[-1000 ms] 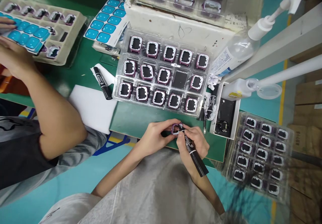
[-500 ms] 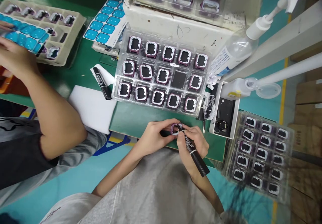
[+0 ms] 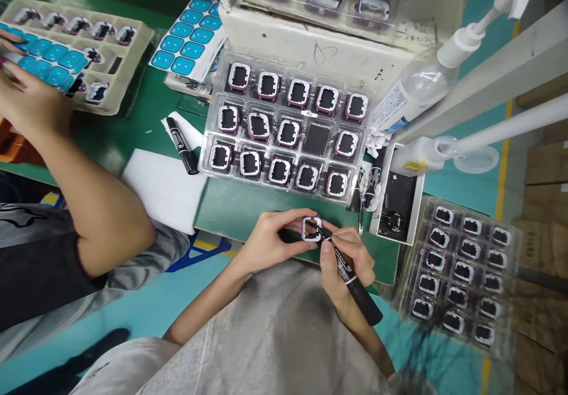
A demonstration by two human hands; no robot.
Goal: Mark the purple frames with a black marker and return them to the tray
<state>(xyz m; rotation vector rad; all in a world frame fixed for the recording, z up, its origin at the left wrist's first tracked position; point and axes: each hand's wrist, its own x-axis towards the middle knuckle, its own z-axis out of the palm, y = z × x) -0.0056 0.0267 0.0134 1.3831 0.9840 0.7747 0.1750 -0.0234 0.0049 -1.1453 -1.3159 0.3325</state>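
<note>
My left hand (image 3: 273, 240) pinches a small purple and white watch-case frame (image 3: 305, 230) between thumb and fingers, above the green table edge. In my right hand (image 3: 352, 254) is a black marker pen (image 3: 352, 278), its tip at the frame's inner right side. Whether the tip touches the frame is too small to tell. Just beyond my hands lies a clear plastic tray (image 3: 277, 189) of similar frames with black inner areas. One pocket (image 3: 317, 139) in its middle row holds no frame.
At the left, a co-worker's hands (image 3: 33, 96) hold a sheet of blue stickers (image 3: 53, 58) over a beige tray (image 3: 133, 67). Another marker (image 3: 181, 146) lies on white paper. A pump bottle (image 3: 417, 87), a small white box (image 3: 415, 217) and a second frame tray (image 3: 479, 265) stand at right.
The watch-case frame has turned to face the camera more squarely. My right hand and the marker have shifted slightly right and down, drawing the tip back toward the frame's right side.
</note>
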